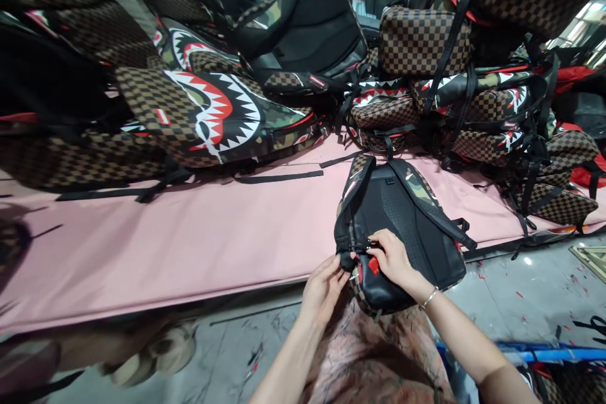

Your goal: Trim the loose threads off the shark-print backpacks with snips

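Note:
A black-backed backpack (402, 221) lies with its strap side up at the front edge of the pink table, its lower end toward me. My left hand (326, 284) is closed at the pack's left edge, fingers pinching the end of the black shoulder strap (348, 259). Just to the right, my right hand (391, 259) pinches the black webbing near the strap's buckle. A small red piece (374, 266) shows beside the right fingers. The other shoulder strap (430, 211) lies loose across the pack's right side.
The pink-covered table (213, 233) runs across the view. A large checkered shark-mouth backpack (213, 117) lies at the left, and stacked checkered packs (426, 41) rise at the right. Loose black straps (284, 177) lie on the cover. Below right is a blue-edged container (544, 353) of bags.

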A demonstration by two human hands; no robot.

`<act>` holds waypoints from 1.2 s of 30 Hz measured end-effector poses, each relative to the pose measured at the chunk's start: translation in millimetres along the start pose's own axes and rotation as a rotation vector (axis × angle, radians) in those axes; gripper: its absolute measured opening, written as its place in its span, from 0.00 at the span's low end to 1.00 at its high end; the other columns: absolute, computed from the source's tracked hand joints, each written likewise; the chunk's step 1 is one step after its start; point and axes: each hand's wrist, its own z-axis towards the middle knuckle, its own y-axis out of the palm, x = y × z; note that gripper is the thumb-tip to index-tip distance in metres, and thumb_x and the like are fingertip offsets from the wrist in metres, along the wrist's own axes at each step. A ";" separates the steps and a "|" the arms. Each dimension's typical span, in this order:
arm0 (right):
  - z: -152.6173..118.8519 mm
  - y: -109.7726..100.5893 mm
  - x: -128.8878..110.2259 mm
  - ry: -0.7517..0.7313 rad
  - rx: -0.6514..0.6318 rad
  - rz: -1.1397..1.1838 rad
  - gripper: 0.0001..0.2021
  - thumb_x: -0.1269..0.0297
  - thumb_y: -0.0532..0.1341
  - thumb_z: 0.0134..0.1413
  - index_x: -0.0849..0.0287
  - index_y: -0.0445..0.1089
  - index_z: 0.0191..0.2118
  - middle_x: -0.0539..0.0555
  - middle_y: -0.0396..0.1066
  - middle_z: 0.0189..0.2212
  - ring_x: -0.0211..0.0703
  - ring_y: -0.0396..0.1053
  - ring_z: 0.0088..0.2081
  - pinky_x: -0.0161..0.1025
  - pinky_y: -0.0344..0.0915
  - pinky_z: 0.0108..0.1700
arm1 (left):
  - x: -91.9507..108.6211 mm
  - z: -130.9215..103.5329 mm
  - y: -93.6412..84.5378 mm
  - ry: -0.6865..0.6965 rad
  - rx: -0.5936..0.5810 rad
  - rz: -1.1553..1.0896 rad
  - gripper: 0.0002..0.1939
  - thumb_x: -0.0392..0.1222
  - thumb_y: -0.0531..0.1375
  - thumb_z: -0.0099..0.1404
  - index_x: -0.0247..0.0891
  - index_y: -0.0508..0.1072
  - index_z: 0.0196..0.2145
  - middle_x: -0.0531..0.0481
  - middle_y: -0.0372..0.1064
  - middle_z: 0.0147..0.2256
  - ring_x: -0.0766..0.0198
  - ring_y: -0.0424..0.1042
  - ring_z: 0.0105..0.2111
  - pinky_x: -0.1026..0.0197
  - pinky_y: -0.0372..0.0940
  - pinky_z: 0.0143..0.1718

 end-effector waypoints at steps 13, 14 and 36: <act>4.8 6.9 -4.2 -0.131 -0.011 -0.149 0.08 0.68 0.52 0.58 0.60 0.67 0.40 0.57 0.68 0.36 0.42 0.65 0.40 0.39 0.62 0.42 | -2.1 0.0 -2.1 -0.012 -0.001 0.019 0.05 0.34 0.61 0.53 0.33 0.75 0.30 0.45 0.75 0.32 0.65 0.73 0.32 0.64 0.67 0.37; 4.6 6.1 -5.9 -0.145 -0.028 -0.167 0.08 0.68 0.52 0.58 0.60 0.67 0.41 0.57 0.68 0.37 0.43 0.65 0.41 0.39 0.62 0.43 | -2.5 0.0 -1.6 -0.005 -0.002 0.024 0.05 0.34 0.62 0.53 0.32 0.75 0.30 0.45 0.75 0.33 0.64 0.73 0.33 0.64 0.67 0.37; 42.0 45.0 -16.1 0.526 -0.045 0.616 0.16 0.53 0.62 0.38 0.60 0.59 0.20 0.42 0.52 0.16 0.30 0.50 0.19 0.30 0.50 0.22 | -23.1 -25.9 -8.1 0.396 0.097 0.850 0.33 0.46 0.64 0.50 0.39 0.62 0.53 0.51 0.73 0.26 0.61 0.70 0.22 0.61 0.65 0.29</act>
